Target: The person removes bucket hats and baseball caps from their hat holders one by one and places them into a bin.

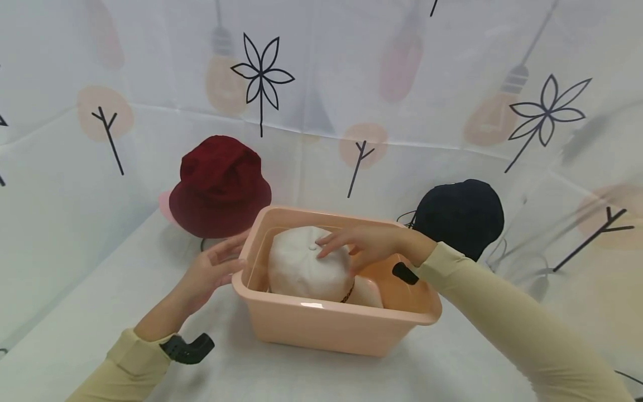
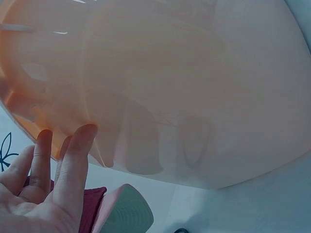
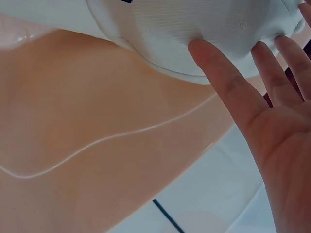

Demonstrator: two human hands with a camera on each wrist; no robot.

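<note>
A white cap [image 1: 301,265] sits crown up inside a peach plastic tub [image 1: 321,326], its brim toward the tub's right side. My right hand [image 1: 369,245] reaches over the far rim, and its fingertips touch the cap's crown. In the right wrist view the fingers [image 3: 228,85] are spread and fairly straight against the white fabric [image 3: 165,36]. At the tub's left end, my left hand [image 1: 208,276] rests its fingers on the rim and outer wall. The left wrist view shows those fingers [image 2: 75,155] extended along the peach wall [image 2: 146,97].
Behind the tub on the left stands a dark red bucket hat [image 1: 218,190], with a pink edge [image 1: 166,206] showing beside it. A black cap [image 1: 459,215] is at the back right, close to my right forearm. A patterned white cloth [image 1: 311,111] hangs behind.
</note>
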